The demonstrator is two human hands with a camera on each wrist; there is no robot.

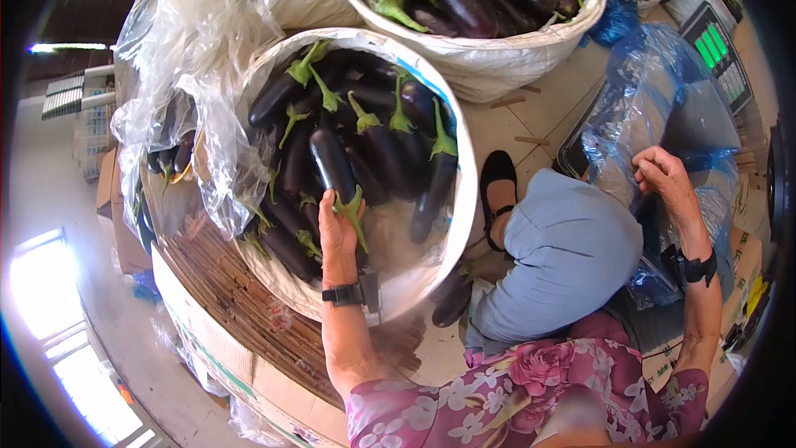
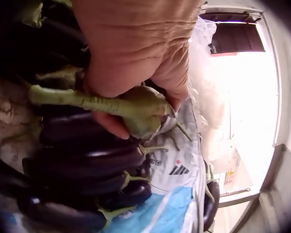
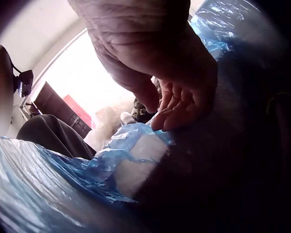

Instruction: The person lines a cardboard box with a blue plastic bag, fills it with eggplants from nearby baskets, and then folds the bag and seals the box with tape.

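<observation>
Head view, left hand: the person's left hand [image 1: 336, 236] grips one glossy eggplant [image 1: 330, 162] by its green-capped stem end.
Held eggplant: over the heap inside the near white sack [image 1: 467, 168], its dark body pointing away from the person; whether it touches the eggplants under it, I can't tell.
Left wrist view, grip: thumb and fingers are wrapped about the cap, the thick stem sticking out past them; below, more eggplants lie against the sack's printed inner wall.
Right hand: the right hand [image 1: 666, 176], well apart from the left, hangs over a blue-tinted plastic bag [image 1: 630, 108], fingers loosely bent, thumb apart from them, with nothing that I can see in its grasp. Whether the fingertips touch the plastic, I can't tell.
Second sack: another white sack [image 1: 497, 58] of eggplants stands just beyond the near one.
Clear plastic: a crumpled sheet [image 1: 199, 58] drapes down beside the near sack.
Cardboard: flattened stacked sheets [image 1: 240, 282] lie alongside that sack.
Floor: a black shoe [image 1: 497, 174] on pale tiles [image 1: 539, 120], a loose eggplant [image 1: 452, 299] nearby.
Display: a dark panel [image 1: 715, 46], lit green, beyond the bag.
</observation>
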